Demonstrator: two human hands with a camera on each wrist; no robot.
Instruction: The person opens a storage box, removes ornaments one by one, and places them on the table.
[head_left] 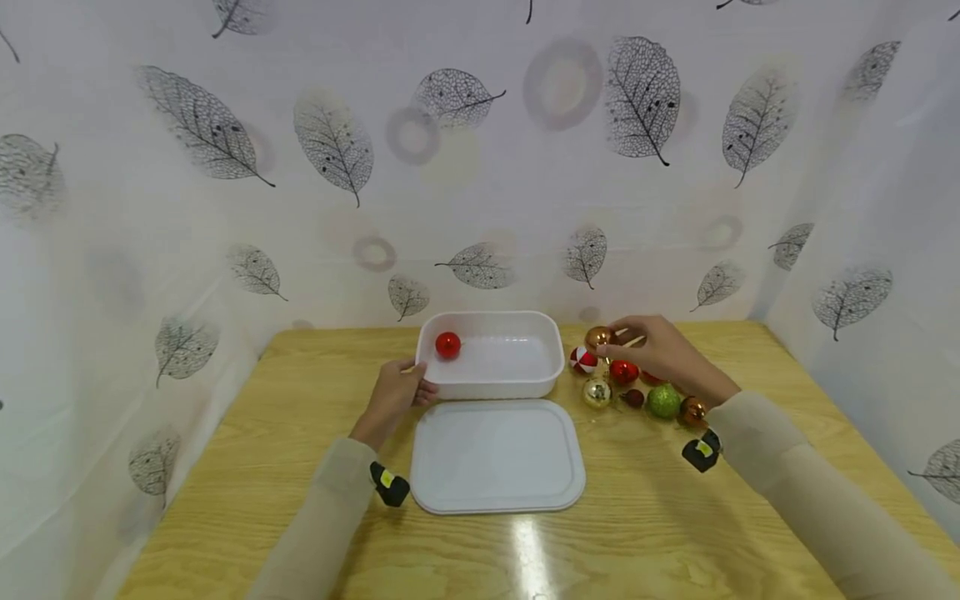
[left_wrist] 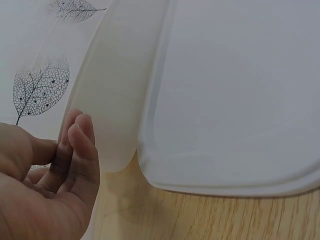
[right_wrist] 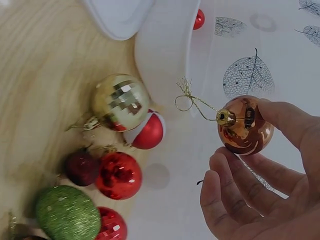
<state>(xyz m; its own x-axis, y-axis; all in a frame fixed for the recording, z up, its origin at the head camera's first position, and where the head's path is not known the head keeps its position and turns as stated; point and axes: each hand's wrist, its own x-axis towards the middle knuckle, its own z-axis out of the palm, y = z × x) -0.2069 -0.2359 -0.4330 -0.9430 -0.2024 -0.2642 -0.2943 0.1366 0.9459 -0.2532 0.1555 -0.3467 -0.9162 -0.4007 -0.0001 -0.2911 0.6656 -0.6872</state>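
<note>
In the head view a white plastic box (head_left: 497, 389) holds one shiny red bauble (head_left: 447, 345) in its left part. My left hand (head_left: 397, 390) pinches the rim at the box's front left corner; the left wrist view shows this hand (left_wrist: 60, 180) with its fingertips at the box's outer wall (left_wrist: 112, 100). My right hand (head_left: 660, 350) holds a shiny copper bauble (head_left: 598, 337) between thumb and fingers, above the other baubles. In the right wrist view a gold string loop hangs from the copper bauble (right_wrist: 245, 125).
A white lid (head_left: 498, 457) lies flat before the box. Right of the box are a gold bauble (head_left: 597, 392), a red-and-white one (head_left: 582, 360), a glittery green one (head_left: 663, 401), another copper one (head_left: 692, 410) and several red ones. A leaf-patterned curtain (head_left: 480, 192) stands behind the wooden table (head_left: 315, 375).
</note>
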